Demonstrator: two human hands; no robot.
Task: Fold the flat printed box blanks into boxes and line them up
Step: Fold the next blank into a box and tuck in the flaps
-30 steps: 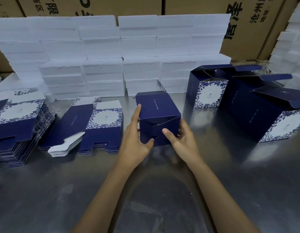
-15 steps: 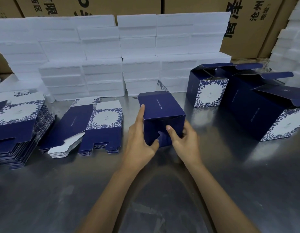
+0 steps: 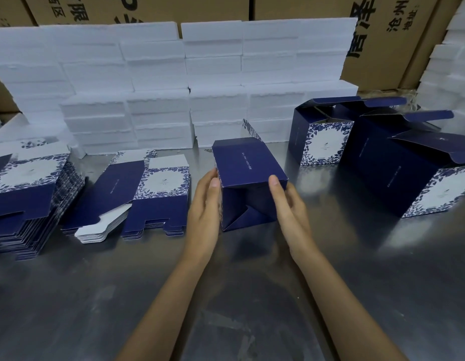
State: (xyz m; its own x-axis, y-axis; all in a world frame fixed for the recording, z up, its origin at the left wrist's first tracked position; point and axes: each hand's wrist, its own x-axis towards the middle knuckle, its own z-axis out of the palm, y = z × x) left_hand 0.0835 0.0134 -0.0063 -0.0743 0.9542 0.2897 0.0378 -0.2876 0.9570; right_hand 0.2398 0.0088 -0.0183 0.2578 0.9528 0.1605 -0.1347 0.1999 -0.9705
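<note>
In the head view the box point(image 3: 248, 183) lies on its side on the tabletop point(image 3: 252, 295) between the two hands, its folded bottom facing the camera and its navy side panel up. A second ago both thumbs were pressed into that bottom, tucking the flaps; now the flaps lie flat with their diagonal seams closed, and the thumbs have come off them. The left hand point(image 3: 204, 207) has shifted from the bottom's near edge to the box's left wall, its fingers point(image 3: 213, 178) straight and together, pressed flat against the wall, the thumb up by the top corner. The right hand point(image 3: 288, 207) has slid to the right wall in the same way, fingers straight and close together along the wall, the thumb tip resting on the upper right corner of the bottom. Neither hand curls round the box; it is steadied between open palms. The box has also turned a little, so more of the bottom shows than before. To the left of the left fingers, well apart, two stacks of blanks point(image 3: 148, 194) and a taller stack point(image 3: 25, 194) have not moved. To the right of the right fingers stand three finished boxes point(image 3: 325, 142) with lids open, in a row, as before. Beyond the fingers, foam blocks point(image 3: 158, 100) are stacked against cartons point(image 3: 382, 35).
</note>
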